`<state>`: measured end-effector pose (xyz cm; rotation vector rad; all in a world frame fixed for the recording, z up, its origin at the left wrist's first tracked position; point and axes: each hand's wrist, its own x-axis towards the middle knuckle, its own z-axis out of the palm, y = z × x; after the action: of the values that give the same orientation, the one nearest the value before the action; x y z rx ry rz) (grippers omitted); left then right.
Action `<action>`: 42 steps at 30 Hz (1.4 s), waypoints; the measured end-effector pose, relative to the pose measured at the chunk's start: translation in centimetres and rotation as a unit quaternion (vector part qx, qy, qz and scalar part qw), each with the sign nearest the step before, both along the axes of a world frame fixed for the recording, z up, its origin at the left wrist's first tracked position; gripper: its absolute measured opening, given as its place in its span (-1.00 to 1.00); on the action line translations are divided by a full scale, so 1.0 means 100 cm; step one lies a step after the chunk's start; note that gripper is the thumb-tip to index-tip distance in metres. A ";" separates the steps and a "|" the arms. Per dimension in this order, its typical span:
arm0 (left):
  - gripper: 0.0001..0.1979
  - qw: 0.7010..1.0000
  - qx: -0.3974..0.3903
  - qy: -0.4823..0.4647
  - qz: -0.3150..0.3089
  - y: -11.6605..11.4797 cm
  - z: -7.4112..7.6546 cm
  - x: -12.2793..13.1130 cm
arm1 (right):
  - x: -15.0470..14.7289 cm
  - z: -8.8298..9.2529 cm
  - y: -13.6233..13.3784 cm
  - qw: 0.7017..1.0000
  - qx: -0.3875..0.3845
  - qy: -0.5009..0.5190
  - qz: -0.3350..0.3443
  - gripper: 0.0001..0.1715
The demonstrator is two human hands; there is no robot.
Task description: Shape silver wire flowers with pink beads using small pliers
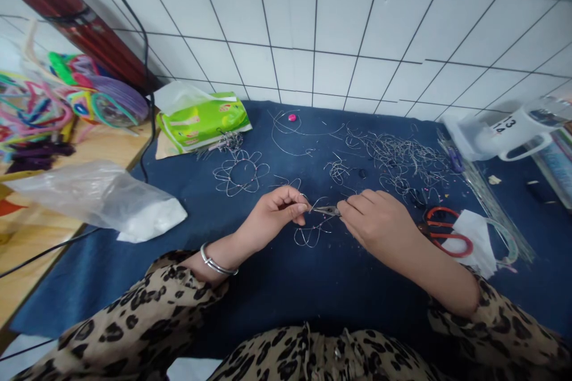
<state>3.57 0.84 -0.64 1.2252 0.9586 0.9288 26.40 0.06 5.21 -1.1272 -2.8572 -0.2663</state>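
Between thumb and fingers, my left hand (282,211) pinches a thin wire piece bent into loops (307,237), with small pinkish beads on it. My right hand (378,217) is closed around a pair of pliers (328,211), whose handles are hidden in the palm. The plier tips point left and meet the wire close to my left fingertips; whether the jaws are closed on it I cannot tell. Behind my left hand lies a flower-shaped wire ring (242,174) with looped petals. A small loose tangle of wire (338,171) rests beyond the pliers.
Wire scraps (402,155) spread across the blue cloth (277,303) at the back right. Red-handled scissors (447,232) lie by my right forearm. A green tissue pack (205,122), a plastic bag (102,196), a red thermos (84,30) and a white mug (513,131) stand around the edges.
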 end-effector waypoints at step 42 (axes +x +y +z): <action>-0.91 0.999 -0.010 -0.019 -0.042 0.000 0.001 -0.001 | -0.033 -0.013 0.036 0.779 -0.455 0.402 -0.154 -0.86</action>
<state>3.44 0.87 -0.50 1.2184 0.8779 0.8720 23.11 3.65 3.93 -1.3182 -1.9203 1.3779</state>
